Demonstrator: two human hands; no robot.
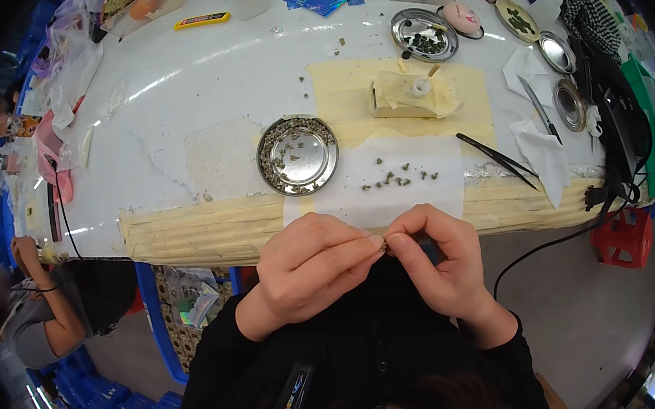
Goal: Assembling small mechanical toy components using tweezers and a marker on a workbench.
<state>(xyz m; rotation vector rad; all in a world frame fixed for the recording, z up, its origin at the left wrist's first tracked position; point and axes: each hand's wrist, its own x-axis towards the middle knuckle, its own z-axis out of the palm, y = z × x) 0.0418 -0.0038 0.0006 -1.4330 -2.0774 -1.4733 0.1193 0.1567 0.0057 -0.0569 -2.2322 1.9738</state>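
My left hand [314,262] and my right hand [439,259] meet at the table's near edge, fingertips pinched together. Between them is a tiny brownish piece [383,246], mostly covered by the fingers, so its kind is unclear. The left fingers and thumb press on it from one side, the right thumb and forefinger from the other. Just beyond lie several small grey-brown pieces [399,178], loose on a white paper sheet [335,204]. Left of the sheet, a round metal dish [308,165] holds many similar small pieces, gathered mostly along its left side.
Black tweezers [497,159] lie right of the sheet. Behind it stands a tape-covered block [396,105] with a small white pot [421,88]. Farther back is a metal plate of dark bits [424,47]. A yellow cutter [202,20] lies far left. A co-worker [57,312] sits at left.
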